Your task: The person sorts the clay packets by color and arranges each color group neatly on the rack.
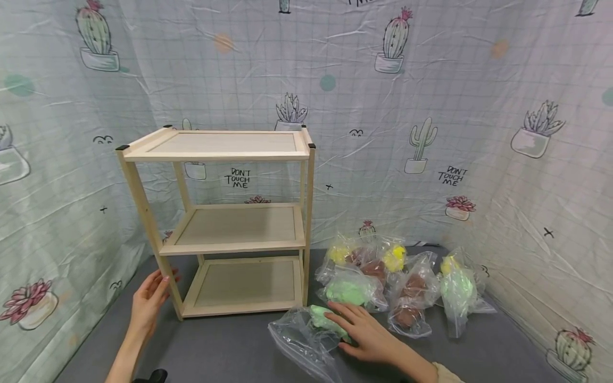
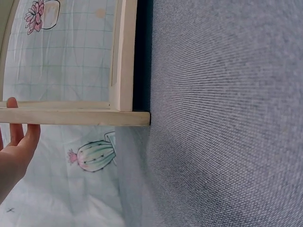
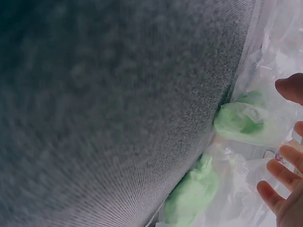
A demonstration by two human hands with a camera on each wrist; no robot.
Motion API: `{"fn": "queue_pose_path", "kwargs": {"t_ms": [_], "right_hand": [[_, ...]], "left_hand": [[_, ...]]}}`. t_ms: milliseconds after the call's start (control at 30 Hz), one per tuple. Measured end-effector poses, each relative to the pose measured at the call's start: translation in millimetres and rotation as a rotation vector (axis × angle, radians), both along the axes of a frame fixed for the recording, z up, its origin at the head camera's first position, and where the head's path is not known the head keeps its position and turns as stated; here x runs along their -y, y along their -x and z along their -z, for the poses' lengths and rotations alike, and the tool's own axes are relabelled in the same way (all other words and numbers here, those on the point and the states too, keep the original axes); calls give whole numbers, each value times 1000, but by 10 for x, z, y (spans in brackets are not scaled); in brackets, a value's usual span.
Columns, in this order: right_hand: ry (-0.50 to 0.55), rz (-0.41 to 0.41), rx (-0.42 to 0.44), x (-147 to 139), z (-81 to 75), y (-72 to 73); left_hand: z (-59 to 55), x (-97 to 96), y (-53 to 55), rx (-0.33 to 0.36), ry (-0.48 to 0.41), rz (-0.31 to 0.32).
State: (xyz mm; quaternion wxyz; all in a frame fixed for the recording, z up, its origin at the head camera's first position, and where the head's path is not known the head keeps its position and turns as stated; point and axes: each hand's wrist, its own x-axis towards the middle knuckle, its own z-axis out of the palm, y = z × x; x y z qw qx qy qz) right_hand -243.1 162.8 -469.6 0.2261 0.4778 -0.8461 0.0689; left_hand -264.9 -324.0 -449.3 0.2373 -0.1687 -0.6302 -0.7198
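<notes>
A three-tier wooden shelf [image 1: 220,156] with black caps on its posts stands left of centre. My left hand [image 1: 147,302] grips its left front post [image 2: 71,116], with the thumb in front and fingertips showing past the far side. To the right of the shelf's base lies a clear plastic bag [image 1: 304,343] with a light green lump [image 1: 320,316] inside. Over that bag my right hand [image 1: 369,335] reaches with spread fingers. In the right wrist view its fingers are also spread beside the green-filled bags; whether they touch the plastic I cannot tell.
Several more clear bags sit at the back right, holding green [image 1: 346,292], brown [image 1: 413,298] and yellow [image 1: 395,258] lumps. A cactus-print curtain [image 1: 354,117] surrounds the grey cloth surface [image 1: 230,351]. A small black object [image 1: 158,375] shows at the bottom edge.
</notes>
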Motion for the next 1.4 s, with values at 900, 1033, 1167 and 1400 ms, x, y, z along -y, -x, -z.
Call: {"fn": "queue_pose_path", "kwargs": {"t_ms": [900, 1033, 1167, 1400], "right_hand": [[-108, -50, -147, 123, 64, 143], [-103, -50, -159, 136, 72, 149], [-88, -55, -152, 143, 58, 140], [-50, -66, -129, 145, 42, 110]], "left_hand": [[-41, -92, -66, 9, -52, -28], [-68, -120, -97, 63, -44, -73], [-78, -131, -100, 79, -67, -74], [-79, -127, -99, 99, -65, -86]]}}
